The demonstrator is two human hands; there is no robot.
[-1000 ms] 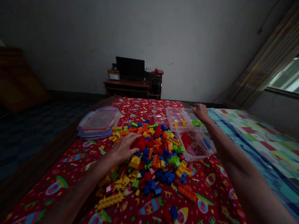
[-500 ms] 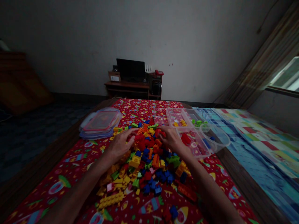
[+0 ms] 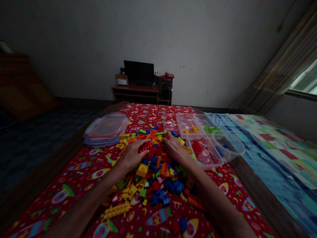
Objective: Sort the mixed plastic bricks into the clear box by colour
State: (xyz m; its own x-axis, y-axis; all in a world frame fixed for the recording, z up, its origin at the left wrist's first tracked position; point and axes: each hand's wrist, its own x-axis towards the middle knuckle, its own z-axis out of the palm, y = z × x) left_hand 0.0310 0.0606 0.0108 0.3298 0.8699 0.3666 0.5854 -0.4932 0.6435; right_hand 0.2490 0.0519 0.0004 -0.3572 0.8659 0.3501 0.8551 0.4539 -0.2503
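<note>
In the left grip (image 3: 131, 154) sit red bricks (image 3: 146, 146).

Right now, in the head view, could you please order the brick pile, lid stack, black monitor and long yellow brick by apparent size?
1. Brick pile
2. Lid stack
3. Black monitor
4. Long yellow brick
The black monitor stands farthest away, so its true rank is unsure.

Curled left grip (image 3: 131, 154) near right grip (image 3: 174, 147)
</note>
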